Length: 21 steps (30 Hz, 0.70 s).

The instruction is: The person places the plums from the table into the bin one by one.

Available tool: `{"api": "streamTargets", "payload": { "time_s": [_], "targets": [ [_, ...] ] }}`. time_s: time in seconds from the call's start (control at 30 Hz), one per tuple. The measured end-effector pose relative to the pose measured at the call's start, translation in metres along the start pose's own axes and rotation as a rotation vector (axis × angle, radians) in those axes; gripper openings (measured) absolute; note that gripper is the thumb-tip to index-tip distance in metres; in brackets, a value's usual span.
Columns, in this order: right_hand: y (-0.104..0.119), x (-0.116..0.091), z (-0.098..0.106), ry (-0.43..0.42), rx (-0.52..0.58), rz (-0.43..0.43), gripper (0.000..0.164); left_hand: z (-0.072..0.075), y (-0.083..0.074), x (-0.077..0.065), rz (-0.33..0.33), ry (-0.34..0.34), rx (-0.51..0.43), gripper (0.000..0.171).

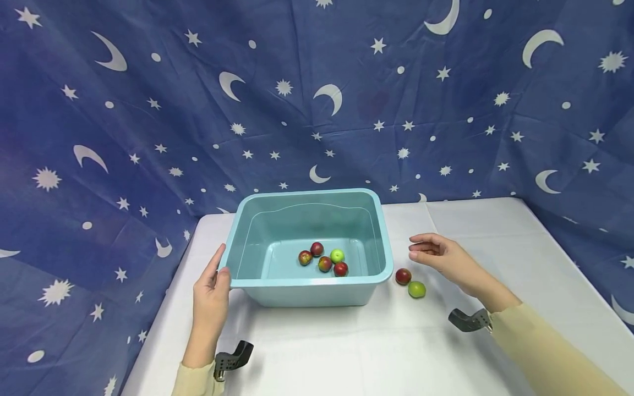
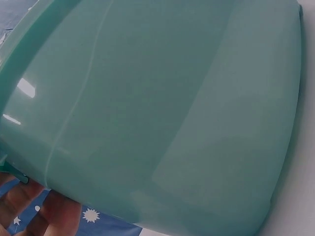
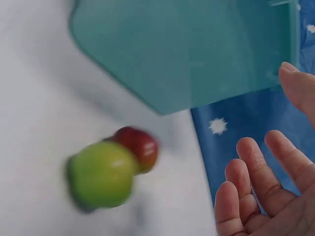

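A light blue plastic basin [image 1: 317, 297] stands on the white table. Its left front corner is in the grip of my left hand [image 1: 212, 300], thumb at the rim and fingers along the outer side; the left wrist view shows those fingers [image 2: 59, 211] at the basin's edge. Inside lie several small round fruits, mostly red like this one [image 1: 340, 269], and a green one [image 1: 337, 255]. Right of the basin, a dark red fruit [image 1: 403, 276] and a green fruit [image 1: 417, 289] sit side by side. Above and beyond them hovers my right hand [image 1: 441, 256], fingers loosely bent, holding nothing.
A white cloth [image 1: 317, 352] covers the table. Behind and to the left hangs a dark blue curtain [image 1: 277, 137] with moons and stars. Black wrist mounts [image 1: 235, 357] stick out from both beige sleeves [image 1: 550, 346].
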State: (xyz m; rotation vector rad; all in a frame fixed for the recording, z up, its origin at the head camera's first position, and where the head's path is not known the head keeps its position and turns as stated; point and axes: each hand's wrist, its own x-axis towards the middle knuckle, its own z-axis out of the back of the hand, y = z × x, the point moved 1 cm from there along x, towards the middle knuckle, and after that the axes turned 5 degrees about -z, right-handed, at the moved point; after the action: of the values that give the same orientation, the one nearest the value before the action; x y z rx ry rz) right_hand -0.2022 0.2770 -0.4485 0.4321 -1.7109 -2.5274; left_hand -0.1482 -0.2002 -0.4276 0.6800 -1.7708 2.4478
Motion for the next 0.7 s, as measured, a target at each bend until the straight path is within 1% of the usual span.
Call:
{"api": "streamTargets", "payload": {
  "time_s": [0.07, 0.2, 0.3, 0.43, 0.6, 0.7],
  "targets": [
    [-0.009, -0.003, -0.002, 0.004, -0.011, -0.016, 0.061, 0.000, 0.004, 0.000, -0.004, 0.000, 0.003, 0.046],
    [-0.027, -0.008, -0.006, 0.012, -0.041, -0.084, 0.064, 0.000, 0.010, 0.000, -0.016, -0.002, 0.004, 0.045],
    [-0.040, -0.010, -0.008, 0.022, -0.064, -0.146, 0.065, 0.000, 0.012, 0.000, -0.017, -0.005, 0.007, 0.045],
    [-0.054, -0.010, -0.010, 0.045, -0.089, -0.204, 0.064, 0.000, 0.013, 0.000, -0.006, -0.010, 0.020, 0.045],
    [-0.065, -0.009, -0.011, 0.073, -0.116, -0.235, 0.061, 0.000, 0.013, 0.001, -0.013, -0.012, 0.024, 0.045],
    [-0.068, -0.009, -0.011, 0.088, -0.130, -0.236, 0.060, -0.001, 0.012, 0.001, -0.029, -0.014, 0.016, 0.046]
  ]
}}
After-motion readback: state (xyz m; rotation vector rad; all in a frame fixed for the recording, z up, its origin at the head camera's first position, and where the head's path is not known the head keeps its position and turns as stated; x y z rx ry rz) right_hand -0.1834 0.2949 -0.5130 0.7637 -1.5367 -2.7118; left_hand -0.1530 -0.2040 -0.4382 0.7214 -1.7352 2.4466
